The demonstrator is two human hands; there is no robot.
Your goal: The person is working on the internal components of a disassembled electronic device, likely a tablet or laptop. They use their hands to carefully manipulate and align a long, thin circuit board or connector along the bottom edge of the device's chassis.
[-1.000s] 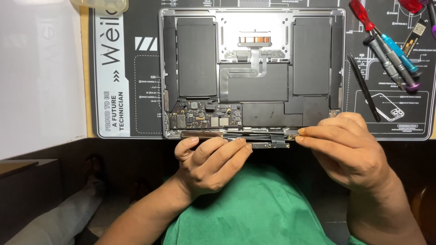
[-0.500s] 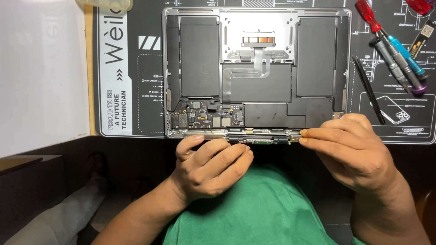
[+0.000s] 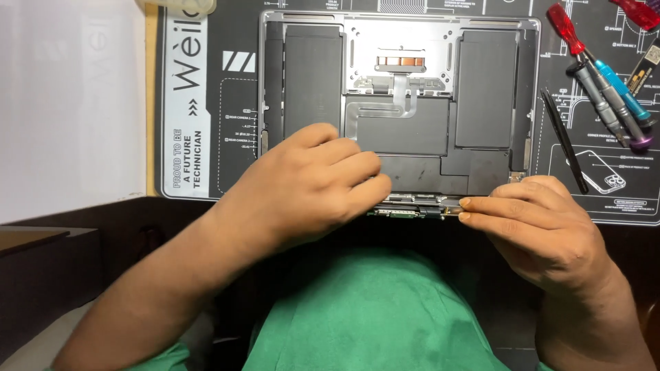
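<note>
Opened laptop near edge is pressed by left hand, fingers curled flat; hinge strip is pinched by right hand fingertips.

Black printed work mat on desk, w/ red-handled screwdriver, grey driver & blue driver clustered top right, black tweezers just left of them, white sheet far left.

Logic board under left hand
</note>
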